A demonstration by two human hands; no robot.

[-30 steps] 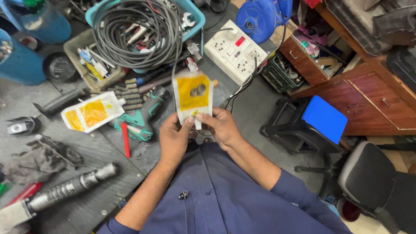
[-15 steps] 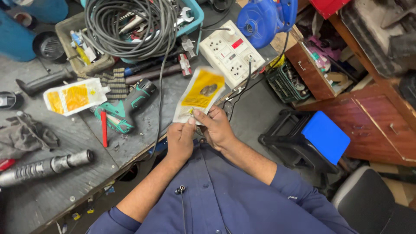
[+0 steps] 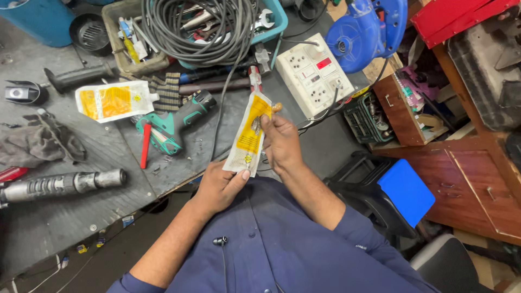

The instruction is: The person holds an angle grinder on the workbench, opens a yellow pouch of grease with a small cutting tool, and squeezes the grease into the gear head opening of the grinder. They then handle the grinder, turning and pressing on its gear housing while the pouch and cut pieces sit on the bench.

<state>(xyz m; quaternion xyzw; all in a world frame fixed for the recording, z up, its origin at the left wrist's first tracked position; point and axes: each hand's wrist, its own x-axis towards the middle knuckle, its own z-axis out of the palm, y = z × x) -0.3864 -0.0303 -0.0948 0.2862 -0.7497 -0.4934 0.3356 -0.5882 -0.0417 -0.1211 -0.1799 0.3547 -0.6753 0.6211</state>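
While our left hand (image 3: 217, 187) pinches the bottom of the flat yellow-and-white plastic sachet (image 3: 248, 133) | right hand (image 3: 279, 144) grips mid-edge | long axis runs up-right, away from us, above the grey workbench (image 3: 65, 217).

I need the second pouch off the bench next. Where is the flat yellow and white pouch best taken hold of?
Take the flat pouch by its near long edge, coming from the person's side. It lies flat on the bench, so pinch the thin edge. The cloth and green drill crowd it, and both hands hold the other pouch.
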